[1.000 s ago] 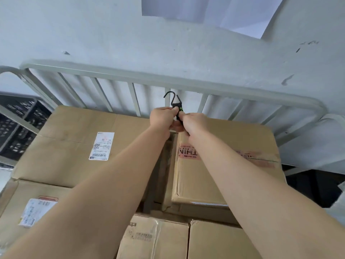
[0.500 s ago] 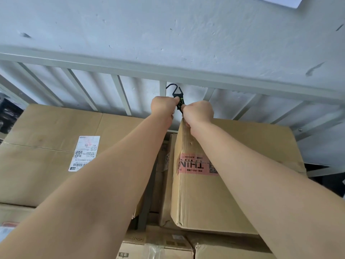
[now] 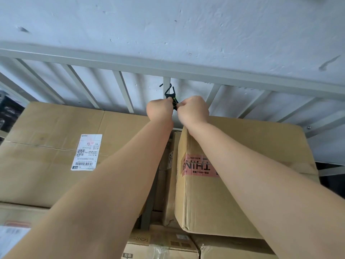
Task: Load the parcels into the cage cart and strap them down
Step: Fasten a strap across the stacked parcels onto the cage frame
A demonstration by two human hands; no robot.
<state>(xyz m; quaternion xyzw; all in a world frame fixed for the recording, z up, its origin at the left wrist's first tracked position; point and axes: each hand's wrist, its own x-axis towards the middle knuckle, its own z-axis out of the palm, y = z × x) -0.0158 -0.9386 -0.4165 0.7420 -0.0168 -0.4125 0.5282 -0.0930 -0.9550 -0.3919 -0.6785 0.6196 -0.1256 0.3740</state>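
Forearms [image 3: 115,184] reach forward over the parcels [image 3: 46,156]; left hand [image 3: 159,111] and right hand [image 3: 193,109] close together, both pinching the black strap hook [image 3: 170,94] at an upright bar [image 3: 166,81] of the cage cart [image 3: 242,80]

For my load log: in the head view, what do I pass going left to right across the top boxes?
Box with white label → left hand → black strap hook → right hand → box with pink tape.
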